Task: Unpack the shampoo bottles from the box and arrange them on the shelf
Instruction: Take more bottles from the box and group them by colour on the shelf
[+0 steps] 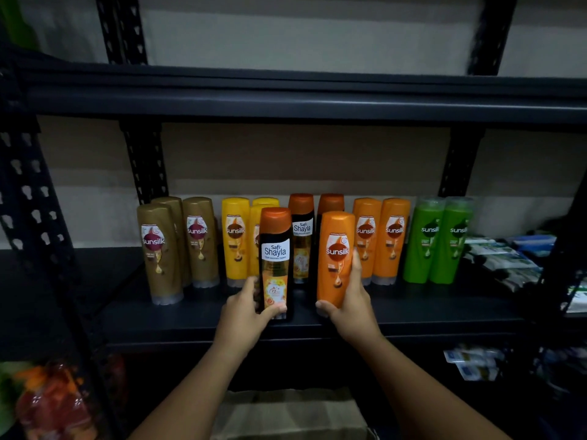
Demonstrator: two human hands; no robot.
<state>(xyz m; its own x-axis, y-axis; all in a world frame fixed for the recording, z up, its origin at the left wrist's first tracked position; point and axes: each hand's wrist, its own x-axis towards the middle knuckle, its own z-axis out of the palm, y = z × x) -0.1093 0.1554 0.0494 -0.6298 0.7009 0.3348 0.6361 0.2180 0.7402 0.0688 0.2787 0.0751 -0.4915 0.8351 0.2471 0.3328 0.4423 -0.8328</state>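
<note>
My left hand [246, 308] grips the lower part of a black Safi Shayla bottle [275, 249] with an orange cap, upright at the front of the dark shelf [413, 312]. My right hand [352, 300] grips the base of an orange Sunsilk bottle [336, 246], also upright on the shelf. Behind them stand rows of bottles: brown Sunsilk [160, 252] at left, yellow Sunsilk [235, 241], more Safi Shayla [301, 236], orange Sunsilk [392, 239], and green Sunsilk [425, 239] at right. The cardboard box [286, 414] sits low between my forearms.
Black slotted uprights [35, 217] frame the rack, and an upper shelf [286, 96] hangs overhead. Packets [502, 258] lie at the shelf's right end. A bag of red and orange items [54, 401] sits lower left; small packs [470, 363] lie on the lower shelf at right.
</note>
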